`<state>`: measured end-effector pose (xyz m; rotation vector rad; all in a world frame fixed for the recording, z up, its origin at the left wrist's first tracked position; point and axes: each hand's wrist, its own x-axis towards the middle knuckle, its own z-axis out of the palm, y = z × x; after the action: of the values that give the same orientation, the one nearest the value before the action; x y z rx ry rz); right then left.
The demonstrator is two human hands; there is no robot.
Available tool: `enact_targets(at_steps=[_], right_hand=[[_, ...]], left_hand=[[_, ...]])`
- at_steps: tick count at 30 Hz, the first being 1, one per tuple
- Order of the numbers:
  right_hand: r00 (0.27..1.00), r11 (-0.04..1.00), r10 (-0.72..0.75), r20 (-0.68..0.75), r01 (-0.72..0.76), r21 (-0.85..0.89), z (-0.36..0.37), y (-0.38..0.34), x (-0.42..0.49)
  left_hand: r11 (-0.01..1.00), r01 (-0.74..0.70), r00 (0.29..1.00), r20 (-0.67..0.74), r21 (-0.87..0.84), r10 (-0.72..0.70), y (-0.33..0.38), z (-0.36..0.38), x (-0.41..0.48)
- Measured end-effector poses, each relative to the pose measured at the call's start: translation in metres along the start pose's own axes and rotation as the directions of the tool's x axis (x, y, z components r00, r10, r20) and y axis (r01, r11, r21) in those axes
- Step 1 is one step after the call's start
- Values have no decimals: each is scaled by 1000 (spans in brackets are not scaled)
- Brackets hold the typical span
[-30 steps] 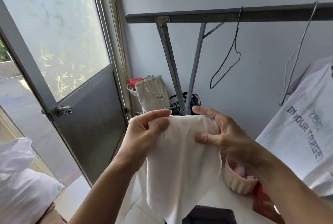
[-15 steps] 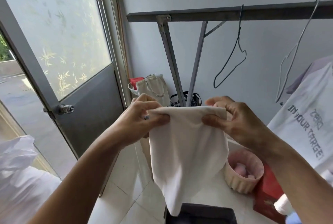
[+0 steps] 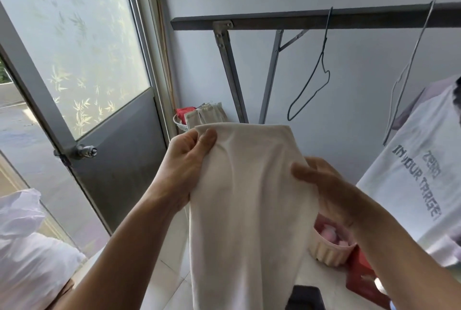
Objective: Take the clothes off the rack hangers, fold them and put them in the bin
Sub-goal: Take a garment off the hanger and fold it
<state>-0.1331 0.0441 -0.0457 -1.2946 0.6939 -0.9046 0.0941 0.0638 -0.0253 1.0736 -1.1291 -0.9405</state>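
My left hand (image 3: 184, 167) pinched the top corner of the cloth (image 3: 249, 197), my right hand (image 3: 324, 189) gripped its side edge, and I judged a slackened pinch would let the fold drop open.

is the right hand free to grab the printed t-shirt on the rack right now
Probably not yet: the right hand grips the cream cloth, though the printed t-shirt hangs close beside it, unobstructed.
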Motion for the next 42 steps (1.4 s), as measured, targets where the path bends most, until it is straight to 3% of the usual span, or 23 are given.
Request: enact_targets(at_steps=[4, 6, 9, 12, 15, 17, 20, 23, 25, 29, 34, 37, 40, 42], right_hand=[[966, 998, -69, -249, 67, -16, 9, 1, 2], [929, 990, -138, -344, 115, -85, 15, -8, 2], [900, 958, -242, -362, 163, -235, 21, -20, 2], [912, 935, -277, -304, 182, -305, 25, -27, 2], [931, 931, -266, -248, 181, -317, 27, -32, 1], [943, 951, -245, -224, 190, -243, 23, -35, -1], [964, 983, -181, -193, 176, -45, 13, -38, -4], [981, 979, -84, -173, 114, 171, 7, -32, -6], [982, 965, -36, -185, 83, 251, 5, -29, -4], [980, 952, 48, -191, 13, 306, 4, -29, -1], [974, 944, 97, -204, -26, 328, 1, -24, 2], [975, 960, 76, -209, -15, 278, -2, -27, 2], [980, 983, 26, -198, 11, 184, -4, -32, 1], [981, 989, -7, -192, 36, 147, -7, -32, 1]], left_hand=[[999, 4, 999, -39, -51, -6, -2, -4, 1], [985, 85, 995, -46, -151, -93, -14, -8, 3], [956, 231, 973, 34, -181, -229, -36, 0, -10], [944, 229, 971, -12, -236, -238, -54, 20, -17], [981, 29, 961, -265, -194, -81, -60, 36, -14], [990, -142, 891, -434, 12, 133, -52, 37, -13], [930, -318, 843, -395, 184, 366, -34, 26, -11], [933, -334, 896, -263, 133, 358, -24, 12, -3], [966, -253, 947, -190, 49, 258, -21, 11, -3], [975, 76, 995, -47, -209, -88, -19, 14, -10], [900, 237, 956, -75, -366, -282, -20, 20, -13], [740, 504, 855, 137, -445, -500, -25, 19, -25], [666, 611, 791, 365, -428, -491, -26, 16, -37], [709, 572, 818, 352, -413, -455, -24, 18, -39]])
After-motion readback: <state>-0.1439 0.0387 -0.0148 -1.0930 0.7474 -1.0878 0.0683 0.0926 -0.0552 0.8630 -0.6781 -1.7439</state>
